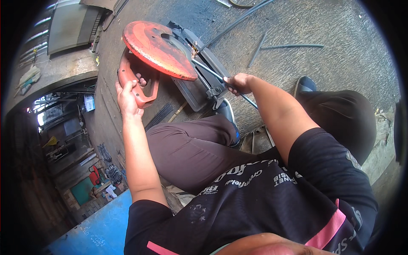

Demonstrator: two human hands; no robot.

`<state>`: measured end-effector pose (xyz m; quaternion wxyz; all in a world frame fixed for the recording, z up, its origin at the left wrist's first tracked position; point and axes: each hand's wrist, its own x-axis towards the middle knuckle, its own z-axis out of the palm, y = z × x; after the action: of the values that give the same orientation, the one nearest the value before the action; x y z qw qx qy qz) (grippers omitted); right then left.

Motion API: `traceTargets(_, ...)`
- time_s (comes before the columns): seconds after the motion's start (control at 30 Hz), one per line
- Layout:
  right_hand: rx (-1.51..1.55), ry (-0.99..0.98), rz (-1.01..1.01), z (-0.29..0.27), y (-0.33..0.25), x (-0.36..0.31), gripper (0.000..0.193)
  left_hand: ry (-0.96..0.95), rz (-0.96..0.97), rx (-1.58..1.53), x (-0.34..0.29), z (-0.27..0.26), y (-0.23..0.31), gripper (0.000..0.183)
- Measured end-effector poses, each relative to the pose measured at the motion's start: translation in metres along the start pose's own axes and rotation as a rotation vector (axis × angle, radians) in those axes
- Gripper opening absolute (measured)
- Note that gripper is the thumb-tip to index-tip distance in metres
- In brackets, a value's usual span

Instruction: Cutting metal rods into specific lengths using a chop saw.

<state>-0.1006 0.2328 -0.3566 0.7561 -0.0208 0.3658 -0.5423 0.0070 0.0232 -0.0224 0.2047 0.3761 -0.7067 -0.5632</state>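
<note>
My left hand (129,94) is wrapped round the red D-shaped handle of a chop saw (159,51). Its round red guard, worn and scuffed, tilts over a dark metal base (193,91). My right hand (239,83) grips a thin metal rod (208,69), which runs from under the guard's edge back past my knee. Small orange sparks (195,50) fly where the rod meets the saw. The guard hides the blade's contact with the rod.
Cut metal rods (291,45) lie on the rough floor to the right, and longer rods (233,21) reach toward the far side. Dark bars (159,115) rest beside my left leg. My shoes (305,85) flank the saw. A blue panel (100,227) stands at lower left.
</note>
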Motion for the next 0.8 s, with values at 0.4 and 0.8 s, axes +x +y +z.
traceTargets(0.4, 0.038, 0.036, -0.054, 0.0021, -0.0033, -0.0024, 0.030, -0.005, 0.015, 0.001, 0.0000, 0.0002, 0.0000, 0.051)
traceTargets(0.8, 0.020, 0.046, -0.078, 0.0037, -0.0044, -0.0044, 0.029, -0.003, 0.018, 0.005, -0.0001, 0.0007, 0.0004, 0.051)
